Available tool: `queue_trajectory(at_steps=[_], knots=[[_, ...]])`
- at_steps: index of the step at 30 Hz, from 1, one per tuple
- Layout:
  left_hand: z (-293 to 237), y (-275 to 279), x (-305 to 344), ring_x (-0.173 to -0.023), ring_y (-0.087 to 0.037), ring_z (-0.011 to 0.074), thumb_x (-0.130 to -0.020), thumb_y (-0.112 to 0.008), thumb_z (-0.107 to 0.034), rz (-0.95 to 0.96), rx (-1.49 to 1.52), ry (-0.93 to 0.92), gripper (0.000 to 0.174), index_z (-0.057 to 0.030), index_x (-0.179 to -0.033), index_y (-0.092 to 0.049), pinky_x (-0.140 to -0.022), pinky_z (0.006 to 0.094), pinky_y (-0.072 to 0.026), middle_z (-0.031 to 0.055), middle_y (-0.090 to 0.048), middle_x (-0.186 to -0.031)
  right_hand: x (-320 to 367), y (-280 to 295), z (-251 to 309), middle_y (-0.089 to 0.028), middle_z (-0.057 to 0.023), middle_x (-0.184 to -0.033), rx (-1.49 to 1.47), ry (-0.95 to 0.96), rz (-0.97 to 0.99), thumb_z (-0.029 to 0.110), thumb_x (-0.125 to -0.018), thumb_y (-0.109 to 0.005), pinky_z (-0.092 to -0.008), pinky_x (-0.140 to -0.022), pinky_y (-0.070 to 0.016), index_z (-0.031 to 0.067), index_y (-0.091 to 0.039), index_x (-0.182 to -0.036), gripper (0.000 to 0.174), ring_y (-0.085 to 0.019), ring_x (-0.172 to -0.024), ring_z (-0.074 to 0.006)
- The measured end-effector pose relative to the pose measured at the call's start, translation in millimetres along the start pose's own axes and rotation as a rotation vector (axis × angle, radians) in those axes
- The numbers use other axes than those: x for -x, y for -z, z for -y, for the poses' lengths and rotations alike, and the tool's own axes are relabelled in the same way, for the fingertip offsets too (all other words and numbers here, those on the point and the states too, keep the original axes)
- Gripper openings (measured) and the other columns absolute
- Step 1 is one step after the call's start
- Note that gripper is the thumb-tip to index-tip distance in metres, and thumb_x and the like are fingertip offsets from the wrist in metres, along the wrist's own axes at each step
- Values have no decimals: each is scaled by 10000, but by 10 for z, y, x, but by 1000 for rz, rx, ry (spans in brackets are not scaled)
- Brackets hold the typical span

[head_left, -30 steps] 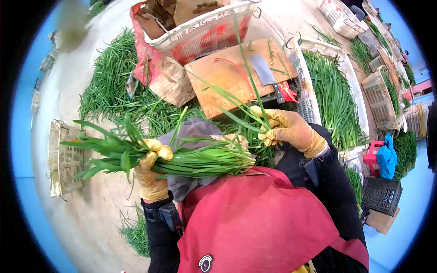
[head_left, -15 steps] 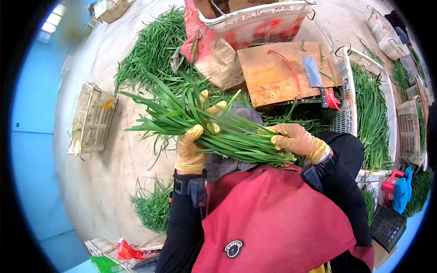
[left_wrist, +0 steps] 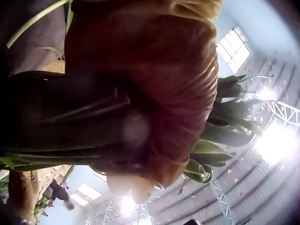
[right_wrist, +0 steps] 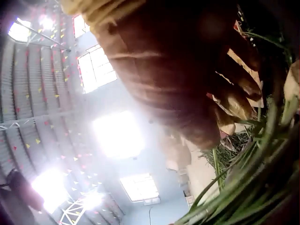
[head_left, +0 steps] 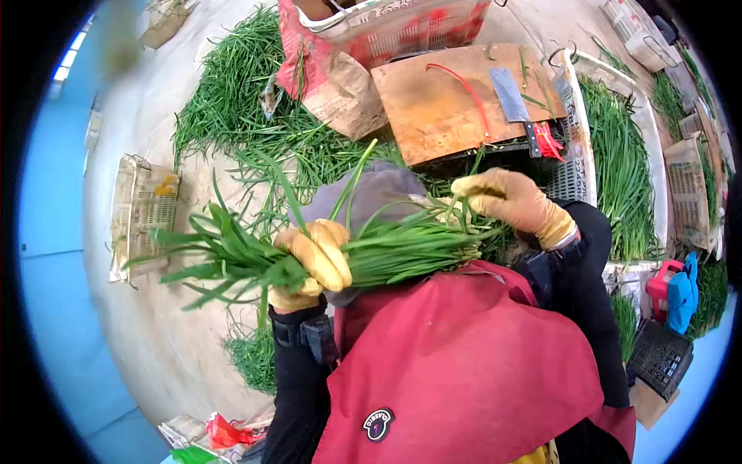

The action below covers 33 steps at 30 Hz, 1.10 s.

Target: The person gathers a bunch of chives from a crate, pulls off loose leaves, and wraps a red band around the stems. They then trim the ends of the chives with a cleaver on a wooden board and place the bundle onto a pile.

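My left hand [head_left: 317,259], in a yellow glove, grips a bundle of garlic chives [head_left: 410,251] across its middle, fingers wrapped over the top. Leafy tips fan out to the left, and the pale stem ends lie to the right above the red apron. A single stalk [head_left: 355,174] sticks up out of the bundle. My gloved right hand [head_left: 518,205] hovers just above the stem ends with loosely bent fingers. In the right wrist view its fingers [right_wrist: 239,105] are spread apart, close over the stems [right_wrist: 248,187]. The left wrist view is mostly dark glove [left_wrist: 140,93].
Ahead is a wooden board [head_left: 425,108] with a cleaver [head_left: 510,97] and a red strap [head_left: 468,85]. A white crate of chives [head_left: 618,162] stands right. Loose chives [head_left: 232,93] cover the floor ahead-left, beside a sack [head_left: 340,89]. Another crate [head_left: 147,213] stands left.
My right hand first held a few long stalks up, then came down to the bundle, and now is lifted slightly off it. My left fingers, spread half a second ago, have closed round the bundle.
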State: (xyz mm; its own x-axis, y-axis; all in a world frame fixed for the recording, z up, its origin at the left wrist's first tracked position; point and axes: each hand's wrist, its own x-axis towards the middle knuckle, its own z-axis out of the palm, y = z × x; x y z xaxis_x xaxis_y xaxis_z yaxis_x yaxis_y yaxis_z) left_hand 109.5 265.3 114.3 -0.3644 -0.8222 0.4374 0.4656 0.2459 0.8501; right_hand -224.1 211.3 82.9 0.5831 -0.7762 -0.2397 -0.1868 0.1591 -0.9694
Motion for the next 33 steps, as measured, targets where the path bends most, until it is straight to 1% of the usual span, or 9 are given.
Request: queue_trajectory(at_steps=[3,6,10,12,16,19,23,28,33], knots=[[-55,-147,-77,-378,-437,186,-744,-653,-335,60,47,10,336,-36,-593,-628,-497,308,-314,168,-635,-596,-148,-35,165,-662,-102,-1102,535,206,-108,52,-842,-577,-341,-897,-477,59,-623,-1196,357,-620,-996,-241],[-18,-103,-375,-338,-482,197,-800,-657,-288,531,151,-137,368,71,-719,-664,-327,296,-269,222,-634,-639,-485,-297,286,-641,-95,-1141,666,508,-142,35,-785,-576,-401,-954,-441,119,-610,-1227,451,-569,-1084,-295],[-56,-349,-275,-319,-417,148,-788,-712,-159,376,155,-122,173,-5,-709,-700,-369,293,-208,159,-660,-619,-1030,-653,233,-580,-106,-1229,992,652,-107,48,-757,-595,-455,-978,-417,162,-547,-1297,554,-479,-1196,-349],[-103,-252,-267,-385,-497,185,-781,-708,-204,463,96,-109,236,31,-765,-695,-385,308,-303,186,-663,-682,-1308,-772,18,-551,-111,-1258,1073,592,-48,68,-752,-608,-475,-974,-416,170,-516,-1322,586,-436,-1237,-377],[-105,-327,1,-406,-466,165,-765,-718,-202,223,45,-128,194,-11,-731,-705,-457,318,-267,151,-672,-674,-1378,-709,70,-639,-141,-1060,961,125,149,110,-771,-630,-417,-921,-450,108,-662,-1125,356,-574,-1080,-327],[-52,-241,66,-409,-461,168,-766,-719,-216,212,72,-160,209,-17,-707,-698,-448,322,-266,149,-673,-679,-1336,-617,-265,-693,-130,-888,696,357,61,172,-813,-592,-393,-773,-510,130,-694,-1078,287,-659,-823,-287],[-38,-151,214,-427,-448,179,-775,-713,-237,107,84,-115,217,-32,-704,-696,-461,337,-285,145,-668,-696,-1211,-541,-160,-636,-16,-733,67,-219,192,170,-893,-578,-272,-559,-465,49,-676,-1084,247,-538,-591,-107],[-56,-142,415,-542,-476,205,-767,-731,-331,-173,49,-36,289,-75,-674,-636,-563,360,-344,95,-616,-705,-1152,-462,-317,-633,25,-731,-114,-135,253,181,-930,-560,-222,-477,-406,89,-672,-1123,241,-477,-533,-59],[-78,-184,477,-964,-572,285,-722,-800,-425,-552,-2,79,401,-60,-732,-633,-858,417,-485,205,-571,-1183,-927,-412,-46,-630,24,-743,-281,-128,327,183,-929,-587,-187,-512,-407,82,-670,-1140,248,-490,-566,-45]])
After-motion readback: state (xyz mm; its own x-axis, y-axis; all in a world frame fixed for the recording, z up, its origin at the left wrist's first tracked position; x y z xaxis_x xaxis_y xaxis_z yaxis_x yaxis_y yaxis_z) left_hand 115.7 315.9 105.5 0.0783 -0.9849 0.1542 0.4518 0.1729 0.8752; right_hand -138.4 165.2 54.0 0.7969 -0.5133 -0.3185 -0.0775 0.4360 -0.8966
